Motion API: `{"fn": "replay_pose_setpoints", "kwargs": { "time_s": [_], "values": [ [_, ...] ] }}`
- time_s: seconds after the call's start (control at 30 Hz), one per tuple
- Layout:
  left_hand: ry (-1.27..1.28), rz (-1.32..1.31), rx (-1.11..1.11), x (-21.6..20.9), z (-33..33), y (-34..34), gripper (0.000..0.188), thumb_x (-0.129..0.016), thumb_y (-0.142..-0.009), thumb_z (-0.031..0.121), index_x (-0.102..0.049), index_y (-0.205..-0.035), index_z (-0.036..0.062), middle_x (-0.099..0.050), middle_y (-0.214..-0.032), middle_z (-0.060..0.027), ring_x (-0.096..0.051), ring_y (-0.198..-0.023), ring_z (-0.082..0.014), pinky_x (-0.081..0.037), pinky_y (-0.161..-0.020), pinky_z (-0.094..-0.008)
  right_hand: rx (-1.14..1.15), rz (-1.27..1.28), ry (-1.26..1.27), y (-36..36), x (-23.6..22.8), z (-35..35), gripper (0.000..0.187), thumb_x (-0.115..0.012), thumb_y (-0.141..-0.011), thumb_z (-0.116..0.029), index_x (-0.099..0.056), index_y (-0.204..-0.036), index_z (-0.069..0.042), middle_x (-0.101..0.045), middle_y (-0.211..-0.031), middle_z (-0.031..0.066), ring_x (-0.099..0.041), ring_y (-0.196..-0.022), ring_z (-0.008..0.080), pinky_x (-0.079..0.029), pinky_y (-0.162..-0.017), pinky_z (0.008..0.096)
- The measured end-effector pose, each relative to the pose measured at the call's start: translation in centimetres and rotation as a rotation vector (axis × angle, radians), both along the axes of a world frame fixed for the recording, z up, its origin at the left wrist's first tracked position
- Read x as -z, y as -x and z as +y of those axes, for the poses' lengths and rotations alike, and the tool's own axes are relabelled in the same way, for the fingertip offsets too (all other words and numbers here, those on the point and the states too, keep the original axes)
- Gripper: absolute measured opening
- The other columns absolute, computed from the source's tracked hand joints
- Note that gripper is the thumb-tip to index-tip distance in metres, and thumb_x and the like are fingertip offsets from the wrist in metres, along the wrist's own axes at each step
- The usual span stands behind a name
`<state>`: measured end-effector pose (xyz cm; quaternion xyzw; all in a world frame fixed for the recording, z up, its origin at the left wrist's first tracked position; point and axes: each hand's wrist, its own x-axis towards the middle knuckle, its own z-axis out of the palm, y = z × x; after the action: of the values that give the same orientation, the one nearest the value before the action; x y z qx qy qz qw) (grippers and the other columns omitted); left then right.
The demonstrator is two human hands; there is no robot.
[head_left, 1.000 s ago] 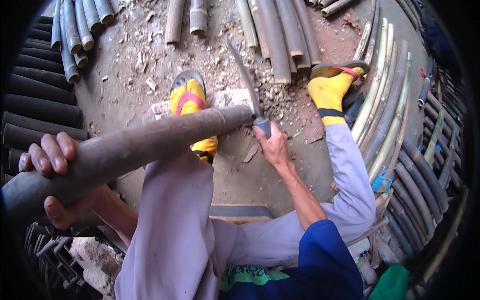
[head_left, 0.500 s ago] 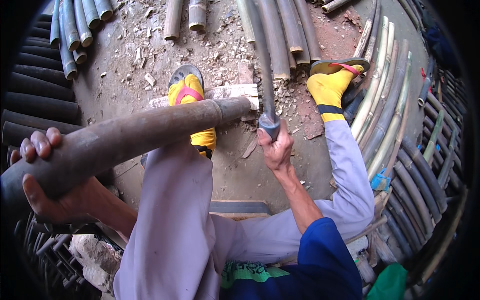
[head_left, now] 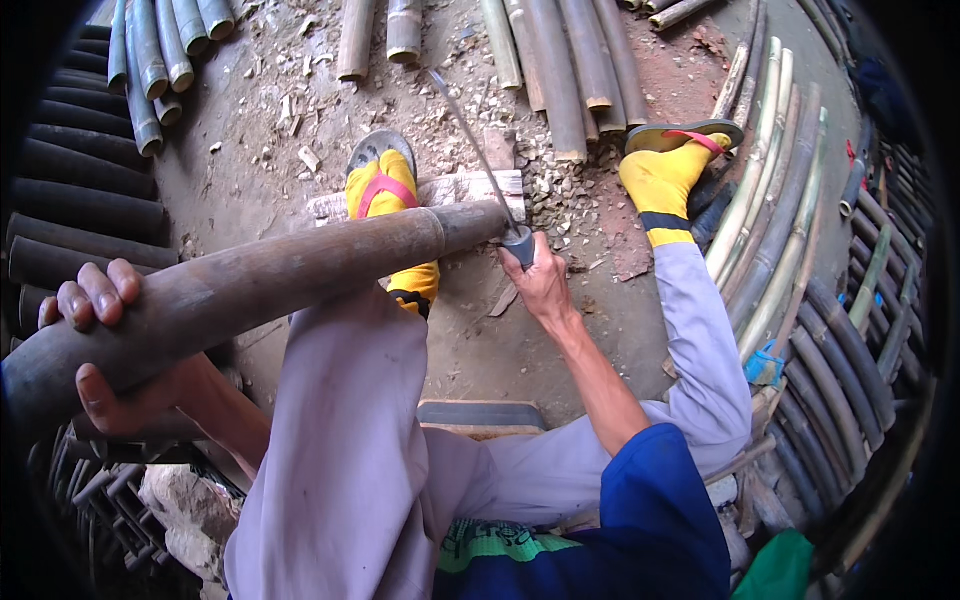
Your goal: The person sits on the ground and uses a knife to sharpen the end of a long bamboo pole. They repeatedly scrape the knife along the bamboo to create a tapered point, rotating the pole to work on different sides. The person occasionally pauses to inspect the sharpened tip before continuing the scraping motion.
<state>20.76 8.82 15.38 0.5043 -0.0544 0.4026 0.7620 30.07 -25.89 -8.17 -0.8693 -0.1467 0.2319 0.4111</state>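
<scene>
A thick brown bamboo pole (head_left: 300, 270) slants across my raised thigh, its narrower far end above a wooden block (head_left: 490, 187) on the ground. My left hand (head_left: 105, 340) is closed round the pole's thick near end, fingers over the top and thumb at the lower side. In my right hand (head_left: 540, 280) is the grey rounded handle of a machete (head_left: 472, 138). Its long dark blade points away and up to the left, seen nearly edge-on, close beside the pole's far end. Whether blade and bamboo touch, I cannot tell.
Cut bamboo poles (head_left: 560, 80) lie ahead, with more stacked at the left (head_left: 90, 205) and the right (head_left: 770, 220). Bamboo chips (head_left: 570, 195) litter the ground. My feet wear yellow socks and sandals (head_left: 385, 185). A rock (head_left: 190, 510) sits at lower left.
The machete's blade has swung left and turned from broadside to nearly edge-on. My right hand has shifted slightly left, bringing the handle next to the pole's end. My left hand keeps its hold.
</scene>
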Motion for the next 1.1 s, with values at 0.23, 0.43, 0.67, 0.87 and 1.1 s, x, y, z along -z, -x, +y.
{"fn": "replay_pose_setpoints", "kwargs": {
  "time_s": [0.23, 0.43, 0.67, 0.87, 1.1],
  "values": [
    [-0.068, -0.048, 0.187, 0.8, 0.9, -0.9, 0.057, -0.065, -0.061, 0.025, -0.046, -0.111, 0.0033, -0.052, -0.094, -0.0111, -0.053, -0.092, -0.0232, -0.041, -0.091, -0.0345, 0.111, -0.082, -0.237, 0.6, -2.9, -0.3, 0.039, -0.059, -0.088, -0.037, -0.054, -0.101, -0.001, -0.061, -0.067, 0.0101, -0.062, -0.06, 0.0173, -0.048, -0.052, 0.03],
    [0.064, 0.317, -0.41, -2.2, -5.0, -2.9, 0.057, -0.063, -0.064, 0.022, -0.04, -0.112, 0.0014, -0.046, -0.097, -0.011, -0.048, -0.094, -0.0237, -0.037, -0.091, -0.0384, 0.03, 0.136, 0.007, -1.0, 0.2, -0.4, 0.044, -0.057, -0.088, -0.043, -0.052, -0.094, 0.0, -0.062, -0.066, 0.0143, -0.066, -0.062, 0.0275, -0.05, -0.054, 0.0364],
    [0.051, 0.06, -0.114, -0.2, 0.2, 0.2, 0.05, -0.063, -0.066, 0.021, -0.042, -0.108, 0.0027, -0.046, -0.093, -0.0101, -0.049, -0.086, -0.0199, -0.04, -0.086, -0.0361, 0.186, -0.117, -0.254, 0.0, -3.6, 0.1, 0.038, -0.061, -0.088, -0.036, -0.052, -0.098, 0.0, -0.059, -0.064, 0.0068, -0.062, -0.059, 0.0155, -0.049, -0.052, 0.0298],
    [0.032, 0.034, -0.097, 0.3, -0.1, -0.3, 0.051, -0.061, -0.065, 0.021, -0.043, -0.109, 0.0034, -0.049, -0.09, -0.0089, -0.05, -0.086, -0.0183, -0.04, -0.084, -0.0338, 0.106, 0.238, 0.072, -0.7, -1.3, -0.8, 0.044, -0.059, -0.088, -0.041, -0.053, -0.098, 0.001, -0.063, -0.067, 0.0134, -0.067, -0.066, 0.0251, -0.051, -0.054, 0.0363],
    [-0.049, -0.072, 0.18, -0.2, 0.8, -0.1, 0.06, -0.065, -0.059, 0.023, -0.043, -0.111, 0.0038, -0.048, -0.094, -0.0095, -0.05, -0.09, -0.0204, -0.039, -0.087, -0.0329, 0.103, -0.1, -0.264, -0.1, -2.3, 0.3, 0.041, -0.06, -0.088, -0.038, -0.054, -0.097, 0.001, -0.062, -0.065, 0.0107, -0.065, -0.065, 0.019, -0.05, -0.053, 0.0344]
  ]
}}
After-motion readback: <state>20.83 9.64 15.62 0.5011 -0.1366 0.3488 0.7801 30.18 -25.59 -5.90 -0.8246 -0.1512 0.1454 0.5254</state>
